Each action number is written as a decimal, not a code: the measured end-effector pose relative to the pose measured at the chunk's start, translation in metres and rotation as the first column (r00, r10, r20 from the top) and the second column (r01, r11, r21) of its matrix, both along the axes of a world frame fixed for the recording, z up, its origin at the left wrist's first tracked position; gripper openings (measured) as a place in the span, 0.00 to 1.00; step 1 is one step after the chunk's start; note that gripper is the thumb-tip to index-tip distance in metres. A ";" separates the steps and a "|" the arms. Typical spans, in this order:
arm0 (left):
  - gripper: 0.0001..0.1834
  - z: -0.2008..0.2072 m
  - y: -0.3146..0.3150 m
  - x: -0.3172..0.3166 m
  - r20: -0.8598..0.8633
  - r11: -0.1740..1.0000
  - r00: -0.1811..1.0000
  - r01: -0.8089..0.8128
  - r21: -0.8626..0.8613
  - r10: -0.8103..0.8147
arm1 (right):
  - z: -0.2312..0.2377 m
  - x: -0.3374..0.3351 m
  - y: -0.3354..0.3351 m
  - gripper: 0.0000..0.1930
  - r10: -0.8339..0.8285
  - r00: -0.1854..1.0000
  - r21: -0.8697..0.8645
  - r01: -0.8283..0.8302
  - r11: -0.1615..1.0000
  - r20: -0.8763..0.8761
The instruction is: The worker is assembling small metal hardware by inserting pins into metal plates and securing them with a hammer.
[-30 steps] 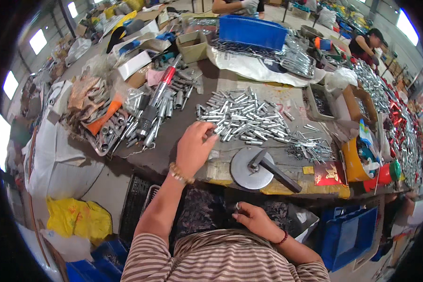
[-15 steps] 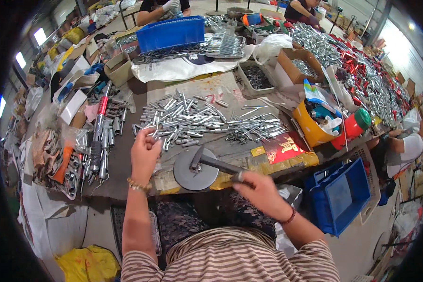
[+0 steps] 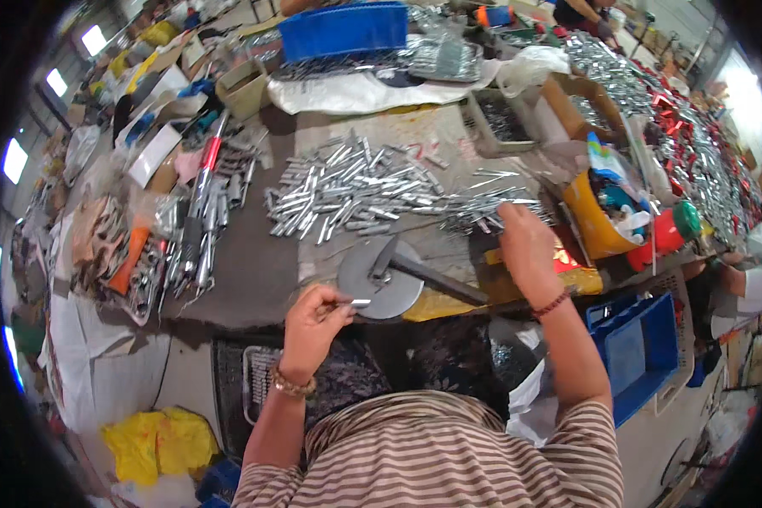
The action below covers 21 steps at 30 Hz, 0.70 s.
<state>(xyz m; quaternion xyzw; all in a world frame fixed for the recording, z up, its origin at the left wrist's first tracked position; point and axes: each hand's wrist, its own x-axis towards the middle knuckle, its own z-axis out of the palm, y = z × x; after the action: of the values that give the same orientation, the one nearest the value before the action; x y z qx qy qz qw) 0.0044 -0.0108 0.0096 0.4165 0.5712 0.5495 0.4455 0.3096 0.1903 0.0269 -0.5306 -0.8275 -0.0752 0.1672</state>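
My left hand [image 3: 315, 326] is closed in a pinch on a short silver metal tube [image 3: 361, 302], held at the near left edge of a round grey metal disc [image 3: 381, 298]. A hammer [image 3: 440, 281] lies with its head on the disc and its dark handle pointing right. Over the right-hand heap of thin metal rods [image 3: 481, 206], my right hand [image 3: 527, 247] has its fingers drawn together at the heap's right side. What they pinch, if anything, is hidden. A larger pile of silver metal tubes [image 3: 347, 188] lies beyond the disc.
Metal tool parts [image 3: 196, 229] crowd the table's left side. At the right stand a yellow container [image 3: 597, 216] and a red bottle with a green cap [image 3: 665, 237]. A blue bin [image 3: 343, 32] sits at the back; a blue crate [image 3: 639, 356] stands below the table's right edge.
My right hand has let go of the hammer, now lying on the disc, and moved to the thin rods. My left hand came back from the tube pile with a tube. The view shifted.
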 end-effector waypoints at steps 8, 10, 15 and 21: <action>0.10 0.009 0.002 0.004 -0.478 1.000 0.878 -0.013 -0.013 0.005 | 0.037 -0.011 -0.062 0.10 0.223 0.937 -0.245 -0.291 0.925 -0.269; 0.10 0.014 0.004 0.009 -0.584 0.999 0.812 0.009 0.044 0.018 | 0.033 -0.032 -0.081 0.10 0.364 0.840 -0.243 -0.481 0.843 -0.402; 0.09 0.022 0.006 0.014 -0.761 0.993 0.644 0.022 0.119 0.077 | 0.015 -0.070 -0.096 0.11 0.526 0.742 -0.139 -0.623 0.770 -0.416; 0.07 0.017 0.008 0.009 -0.782 0.980 0.613 0.064 0.187 0.110 | 0.009 -0.078 -0.094 0.11 0.589 0.721 -0.102 -0.660 0.744 -0.364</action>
<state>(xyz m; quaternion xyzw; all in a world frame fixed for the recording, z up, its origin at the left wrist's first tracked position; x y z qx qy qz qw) 0.0135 -0.0029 0.0269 0.6498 0.6569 0.3695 0.0984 0.2315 0.0963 0.0358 -0.2384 -0.9243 0.1639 0.2488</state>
